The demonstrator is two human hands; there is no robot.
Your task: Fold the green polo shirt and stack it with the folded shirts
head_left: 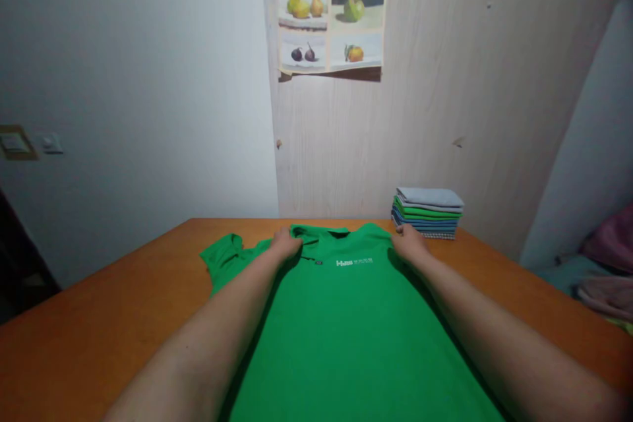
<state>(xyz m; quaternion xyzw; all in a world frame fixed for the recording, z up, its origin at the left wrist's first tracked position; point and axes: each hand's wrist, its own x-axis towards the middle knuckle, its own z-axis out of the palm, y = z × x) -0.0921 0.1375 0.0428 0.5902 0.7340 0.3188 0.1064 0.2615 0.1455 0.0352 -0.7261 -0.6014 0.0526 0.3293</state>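
Note:
A green polo shirt lies spread front side up on the table, its collar at the far end and white lettering on the chest. My left hand pinches the cloth beside the collar, at the left shoulder. At the right shoulder, my right hand grips the shirt's edge with fingers closed. The sleeve on the left sticks out flat past my left forearm. On the right no sleeve shows; I cannot tell whether it is folded under. The shirt's lower end runs out of view.
On the orange-brown table, a stack of folded clothes stands at the back right, just beyond my right hand. A wall with a sheet of fruit pictures rises behind the table. More cloth lies off to the right.

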